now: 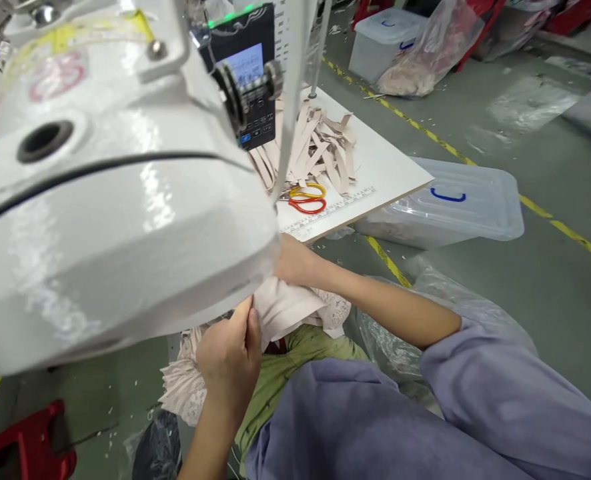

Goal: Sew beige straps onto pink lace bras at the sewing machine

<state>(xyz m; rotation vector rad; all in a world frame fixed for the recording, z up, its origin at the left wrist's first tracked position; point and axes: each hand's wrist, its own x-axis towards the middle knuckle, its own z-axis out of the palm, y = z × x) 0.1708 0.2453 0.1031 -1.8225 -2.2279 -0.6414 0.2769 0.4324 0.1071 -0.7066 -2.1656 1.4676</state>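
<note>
A pale beige fabric piece with lace edging (pixel 288 303) lies over my lap, under the head of a white sewing machine (pixel 125 233). My left hand (pixel 231 347) is closed, thumb against forefinger, pinching the fabric's left edge just below the machine head. My right hand (pixel 295 261) rests at the upper side of the same fabric; its fingers are hidden behind the machine head. More gathered lace-edged fabric (pixel 188 380) hangs to the left of my left wrist. The needle area is out of sight behind the machine.
On the white table (pixel 390 173) lie beige fabric strips (pixel 325 143) and scissors with red and yellow handles (pixel 308 199), beside a printed ruler scale. A control screen (pixel 245 73) stands behind. Lidded plastic bins (pixel 480 200), plastic bags (pixel 435 53) and a red stool (pixel 25 440) are around.
</note>
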